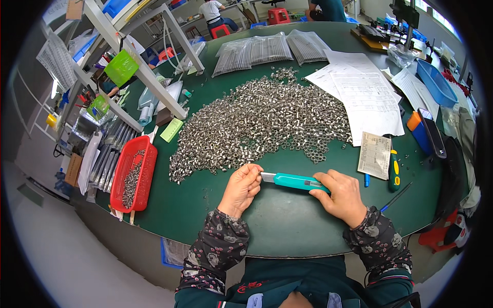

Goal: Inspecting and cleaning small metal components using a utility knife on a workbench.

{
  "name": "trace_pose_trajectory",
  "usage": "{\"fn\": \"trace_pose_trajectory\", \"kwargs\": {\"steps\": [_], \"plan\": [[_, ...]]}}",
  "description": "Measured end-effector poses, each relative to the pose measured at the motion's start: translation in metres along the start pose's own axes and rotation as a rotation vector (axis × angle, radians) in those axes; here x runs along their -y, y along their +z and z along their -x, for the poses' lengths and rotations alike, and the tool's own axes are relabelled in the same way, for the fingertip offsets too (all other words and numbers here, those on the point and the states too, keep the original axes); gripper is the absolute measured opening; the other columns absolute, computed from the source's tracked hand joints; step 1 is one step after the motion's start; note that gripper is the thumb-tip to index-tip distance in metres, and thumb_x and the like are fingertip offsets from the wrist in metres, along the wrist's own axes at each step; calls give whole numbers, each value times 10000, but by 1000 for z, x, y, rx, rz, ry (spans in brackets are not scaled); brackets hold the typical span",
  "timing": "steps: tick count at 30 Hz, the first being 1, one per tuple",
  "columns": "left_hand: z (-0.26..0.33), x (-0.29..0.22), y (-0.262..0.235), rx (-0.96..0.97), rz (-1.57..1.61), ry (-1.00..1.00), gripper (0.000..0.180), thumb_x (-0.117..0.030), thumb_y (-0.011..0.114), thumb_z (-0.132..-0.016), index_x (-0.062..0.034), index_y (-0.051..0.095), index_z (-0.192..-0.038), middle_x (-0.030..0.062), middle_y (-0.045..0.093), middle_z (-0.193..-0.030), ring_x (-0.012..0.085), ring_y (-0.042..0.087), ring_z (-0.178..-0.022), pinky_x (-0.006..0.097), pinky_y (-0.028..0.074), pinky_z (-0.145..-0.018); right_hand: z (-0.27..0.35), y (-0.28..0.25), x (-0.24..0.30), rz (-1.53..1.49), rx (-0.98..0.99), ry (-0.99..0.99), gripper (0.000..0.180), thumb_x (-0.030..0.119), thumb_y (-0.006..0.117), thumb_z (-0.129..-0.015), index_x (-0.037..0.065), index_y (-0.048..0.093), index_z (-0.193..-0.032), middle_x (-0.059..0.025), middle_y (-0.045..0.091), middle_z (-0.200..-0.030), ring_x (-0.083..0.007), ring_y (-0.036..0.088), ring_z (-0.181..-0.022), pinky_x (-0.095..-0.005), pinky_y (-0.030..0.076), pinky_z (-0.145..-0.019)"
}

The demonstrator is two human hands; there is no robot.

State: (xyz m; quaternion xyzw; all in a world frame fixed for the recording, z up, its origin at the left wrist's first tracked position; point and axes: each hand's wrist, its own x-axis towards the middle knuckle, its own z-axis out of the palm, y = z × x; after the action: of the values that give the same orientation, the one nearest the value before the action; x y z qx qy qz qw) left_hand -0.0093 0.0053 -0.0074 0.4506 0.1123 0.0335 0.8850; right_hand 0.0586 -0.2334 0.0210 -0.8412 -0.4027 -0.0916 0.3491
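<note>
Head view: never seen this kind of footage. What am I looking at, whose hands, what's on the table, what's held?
There is one picture, from a wide fisheye camera worn on a person's head and looking down, so straight edges bend near the rim. No machine is involved: the two forearms coming in from the bottom are the wearer's own. The right hand holds a teal utility knife by its body. The left hand pinches at its blade end; its grip hides what the fingers touch. Both are over a green table. Behind them lies a big heap of small metal sleeves. A red tray at left holds more. Paper sheets lie at right, clear bags at the far side.
</note>
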Motion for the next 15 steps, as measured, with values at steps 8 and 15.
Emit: {"fn": "trace_pose_trajectory", "kwargs": {"steps": [8,15], "plan": [[2,-2,4,-55,23,-41,150,-166,475,-880,-26,527,-886,4,455,-693,15,276,-457,140,219,-367,-5,-2,-1,34,-159,-132,251,167,681,-636,76,557,-835,-62,447,-617,-233,496,-558,-343,385,-491],[1,-4,4,-115,44,-20,158,-172,462,-886,-29,527,-892,6,459,-705,15,286,-462,139,220,-356,-2,0,-9,242,-59,-94,293,127,685,-608,78,548,-863,-56,464,-683,-224,506,-640,-333,396,-528]]}}
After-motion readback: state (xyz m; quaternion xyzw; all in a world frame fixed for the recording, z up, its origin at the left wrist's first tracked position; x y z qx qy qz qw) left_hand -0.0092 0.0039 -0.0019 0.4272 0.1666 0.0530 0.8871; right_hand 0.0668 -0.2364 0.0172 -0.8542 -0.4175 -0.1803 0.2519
